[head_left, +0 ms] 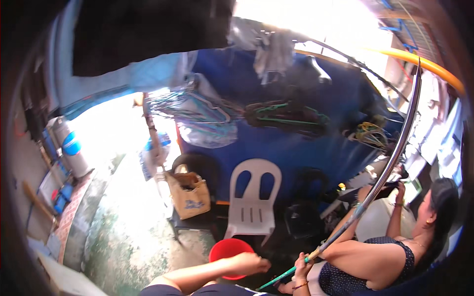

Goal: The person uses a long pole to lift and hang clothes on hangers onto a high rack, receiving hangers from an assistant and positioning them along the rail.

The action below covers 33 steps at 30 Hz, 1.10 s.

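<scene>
My right hand grips a long pole near its green lower end. The pole rises to the upper right, with a shiny metal upper part that looks bent by the lens. My left hand is curled in front of a red plastic bucket, with nothing visible in it. The left forearm covers part of the bucket. Beyond the bucket stands a white plastic chair with nothing on its seat.
At right sits a person holding a dark object, close to the pole. A tan bag stands left of the chair. Clothes hangers hang before a blue tarpaulin. An orange pipe crosses the upper right. Dark cloth hangs overhead.
</scene>
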{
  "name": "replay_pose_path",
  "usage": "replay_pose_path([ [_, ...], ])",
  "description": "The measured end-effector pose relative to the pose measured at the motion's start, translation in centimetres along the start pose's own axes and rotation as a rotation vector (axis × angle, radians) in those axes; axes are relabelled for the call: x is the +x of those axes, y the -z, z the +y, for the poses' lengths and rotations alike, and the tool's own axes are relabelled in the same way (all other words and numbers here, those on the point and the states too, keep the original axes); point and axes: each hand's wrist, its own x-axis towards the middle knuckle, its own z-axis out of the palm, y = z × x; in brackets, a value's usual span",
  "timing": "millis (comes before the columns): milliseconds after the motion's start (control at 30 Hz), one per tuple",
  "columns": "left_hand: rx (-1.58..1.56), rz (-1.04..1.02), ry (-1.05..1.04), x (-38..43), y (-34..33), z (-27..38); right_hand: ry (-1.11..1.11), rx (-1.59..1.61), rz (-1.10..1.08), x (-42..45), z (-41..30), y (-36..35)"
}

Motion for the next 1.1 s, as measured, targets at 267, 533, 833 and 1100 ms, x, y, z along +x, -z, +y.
replay_pose_path([
  [267,-0.456,1.011,-1.059,-9.7,13.2,17.0,-0.04,0.065,-0.275,0.7,1.8,-3.9],
  [533,-0.357,1.591,-1.213,-11.8,9.4,25.2,-0.043,0.037,-0.238,0.2,1.6,-5.9],
  [833,-0.527,1.245,-1.253,-13.4,11.9,21.3,-0.004,0.006,-0.14,-0.8,1.2,-6.0],
  [1100,-0.641,1.37,-1.348,-9.9,14.0,15.7,-0.094,0.094,0.049,-2.5,1.4,-5.0],
])
